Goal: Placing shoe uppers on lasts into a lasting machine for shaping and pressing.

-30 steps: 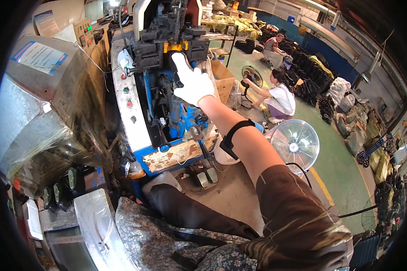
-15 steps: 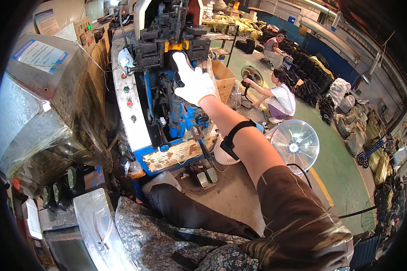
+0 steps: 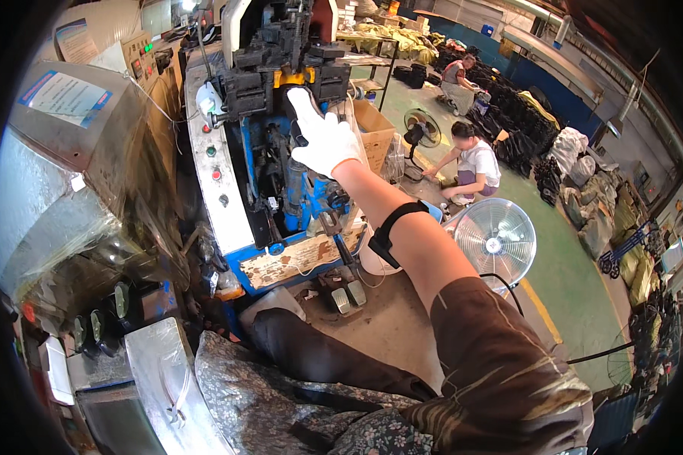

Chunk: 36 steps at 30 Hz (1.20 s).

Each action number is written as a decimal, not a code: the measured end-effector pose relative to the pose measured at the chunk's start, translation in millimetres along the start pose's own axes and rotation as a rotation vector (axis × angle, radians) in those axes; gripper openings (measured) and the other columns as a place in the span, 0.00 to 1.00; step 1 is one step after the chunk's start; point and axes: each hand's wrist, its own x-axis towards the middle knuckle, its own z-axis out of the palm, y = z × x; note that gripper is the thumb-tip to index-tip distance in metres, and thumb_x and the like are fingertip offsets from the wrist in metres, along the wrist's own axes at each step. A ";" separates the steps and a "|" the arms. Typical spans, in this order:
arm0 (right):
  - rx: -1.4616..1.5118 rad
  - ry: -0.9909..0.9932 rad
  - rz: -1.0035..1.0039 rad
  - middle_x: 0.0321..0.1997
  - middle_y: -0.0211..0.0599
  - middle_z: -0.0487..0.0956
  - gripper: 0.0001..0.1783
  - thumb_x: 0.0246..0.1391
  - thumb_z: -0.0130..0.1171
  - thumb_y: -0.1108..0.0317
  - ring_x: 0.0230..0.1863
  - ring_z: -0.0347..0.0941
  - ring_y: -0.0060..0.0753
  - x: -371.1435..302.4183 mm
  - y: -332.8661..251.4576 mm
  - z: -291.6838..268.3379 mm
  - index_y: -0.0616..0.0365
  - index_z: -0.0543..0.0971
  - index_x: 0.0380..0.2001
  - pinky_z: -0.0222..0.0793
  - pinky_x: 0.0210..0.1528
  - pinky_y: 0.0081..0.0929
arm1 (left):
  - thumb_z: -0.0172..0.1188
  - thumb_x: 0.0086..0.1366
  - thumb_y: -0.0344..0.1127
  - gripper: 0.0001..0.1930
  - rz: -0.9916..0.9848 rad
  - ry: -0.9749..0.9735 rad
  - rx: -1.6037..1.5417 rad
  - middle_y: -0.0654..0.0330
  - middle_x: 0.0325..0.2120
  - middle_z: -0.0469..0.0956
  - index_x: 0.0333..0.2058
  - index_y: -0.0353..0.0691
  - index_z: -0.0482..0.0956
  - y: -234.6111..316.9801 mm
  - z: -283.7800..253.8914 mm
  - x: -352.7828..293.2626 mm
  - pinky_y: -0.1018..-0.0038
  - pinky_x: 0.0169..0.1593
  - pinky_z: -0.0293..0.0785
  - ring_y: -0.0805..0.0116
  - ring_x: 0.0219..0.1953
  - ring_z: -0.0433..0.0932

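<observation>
My right hand point(image 3: 328, 142), in a white glove, is at the front of a blue and black machine point(image 3: 296, 189), just below its dark clamp blocks point(image 3: 252, 92). The index finger points forward along a dark, shoe-like piece point(image 3: 293, 111), and the thumb lies lower on its near side. These fingers are closed about the piece, which is mostly hidden by the glove and the machine. A yellow part point(image 3: 294, 77) sits right above the fingertips. My left hand is out of view.
Left of the machine runs a white panel with buttons point(image 3: 215, 175). Foot pedals point(image 3: 348, 296) lie below. A cardboard box point(image 3: 373, 129) and a large round fan point(image 3: 495, 246) stand to the right. Black shoes point(image 3: 108, 326) sit at lower left. A co-worker point(image 3: 478, 165) squats beyond the fan.
My right hand has barely moved and keeps its hold. The co-worker's raised arm has come down from the black standing fan, whose head now faces another way.
</observation>
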 end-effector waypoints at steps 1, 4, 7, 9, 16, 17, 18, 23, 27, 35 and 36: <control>-0.001 0.014 -0.016 0.56 0.60 0.72 0.59 0.47 0.68 0.52 0.51 0.74 0.63 0.2 0.9 0.7 0.20 0.41 0.74 0.70 0.59 0.50 | 0.61 0.64 0.33 0.10 -0.085 0.059 0.355 0.61 0.26 0.80 0.24 0.37 0.78 -6.9 -2.0 5.0 0.73 0.29 0.72 0.70 0.25 0.77; -0.004 0.046 -0.030 0.55 0.60 0.73 0.59 0.46 0.68 0.53 0.50 0.74 0.63 0.8 3.4 2.6 0.23 0.41 0.75 0.71 0.57 0.51 | 0.63 0.64 0.33 0.09 -0.491 0.155 1.281 0.62 0.27 0.82 0.26 0.37 0.80 -27.1 -12.7 -1.4 0.74 0.27 0.71 0.70 0.23 0.77; -0.033 0.038 -0.021 0.55 0.57 0.71 0.61 0.45 0.68 0.52 0.52 0.71 0.60 0.6 5.9 4.5 0.34 0.40 0.75 0.71 0.54 0.49 | 0.65 0.66 0.42 0.12 -1.087 -0.120 1.624 0.57 0.35 0.84 0.43 0.43 0.84 -35.0 -38.2 -43.1 0.67 0.32 0.75 0.62 0.26 0.80; -0.028 0.042 -0.019 0.54 0.56 0.71 0.61 0.44 0.69 0.53 0.52 0.71 0.60 0.8 6.7 5.6 0.35 0.40 0.74 0.71 0.55 0.48 | 0.63 0.66 0.43 0.15 -1.022 -0.125 1.792 0.52 0.41 0.84 0.49 0.47 0.82 -65.3 -61.5 -97.1 0.61 0.41 0.78 0.55 0.35 0.82; -0.018 0.043 -0.018 0.54 0.56 0.70 0.59 0.44 0.68 0.53 0.52 0.71 0.59 2.3 9.5 8.4 0.34 0.43 0.74 0.71 0.54 0.49 | 0.63 0.61 0.35 0.13 -0.908 -0.212 1.749 0.47 0.46 0.81 0.42 0.34 0.83 -81.5 -80.5 -219.4 0.53 0.56 0.72 0.42 0.49 0.77; -0.023 0.045 -0.027 0.54 0.56 0.70 0.60 0.44 0.68 0.52 0.52 0.71 0.59 2.5 9.8 8.7 0.34 0.42 0.74 0.71 0.54 0.49 | 0.63 0.61 0.35 0.13 -0.909 -0.217 1.752 0.47 0.46 0.81 0.42 0.34 0.83 -81.2 -81.2 -220.3 0.53 0.56 0.72 0.42 0.49 0.77; -0.034 0.048 -0.027 0.54 0.56 0.70 0.60 0.44 0.68 0.52 0.52 0.71 0.59 2.5 10.2 8.9 0.34 0.42 0.74 0.71 0.54 0.49 | 0.63 0.61 0.34 0.13 -0.932 -0.190 1.749 0.46 0.45 0.81 0.41 0.33 0.82 -80.6 -81.2 -218.5 0.53 0.56 0.72 0.42 0.49 0.77; -0.042 0.048 -0.011 0.53 0.55 0.71 0.61 0.43 0.68 0.50 0.51 0.71 0.58 3.3 11.0 9.2 0.35 0.41 0.74 0.71 0.53 0.48 | 0.63 0.60 0.34 0.13 -0.953 -0.179 1.730 0.44 0.43 0.81 0.40 0.31 0.82 -83.9 -80.3 -203.2 0.53 0.56 0.72 0.42 0.49 0.76; -0.016 0.030 -0.001 0.53 0.55 0.71 0.61 0.43 0.68 0.50 0.51 0.71 0.58 3.8 11.1 9.0 0.35 0.41 0.74 0.71 0.52 0.48 | 0.63 0.60 0.34 0.13 -0.938 -0.162 1.734 0.44 0.43 0.82 0.40 0.31 0.82 -85.7 -78.6 -203.7 0.53 0.55 0.73 0.42 0.47 0.78; -0.041 0.068 -0.023 0.53 0.55 0.71 0.59 0.43 0.68 0.52 0.51 0.71 0.58 2.3 10.8 9.8 0.37 0.43 0.73 0.71 0.52 0.49 | 0.64 0.60 0.34 0.12 -0.930 -0.151 1.744 0.44 0.42 0.82 0.40 0.33 0.83 -88.6 -77.0 -196.8 0.54 0.54 0.73 0.43 0.46 0.78; -0.047 0.070 -0.010 0.53 0.55 0.72 0.59 0.43 0.68 0.53 0.51 0.72 0.58 2.1 10.6 9.7 0.37 0.43 0.73 0.71 0.52 0.49 | 0.64 0.60 0.34 0.13 -0.931 -0.154 1.748 0.44 0.42 0.82 0.40 0.33 0.83 -88.4 -76.5 -196.4 0.54 0.54 0.73 0.43 0.46 0.78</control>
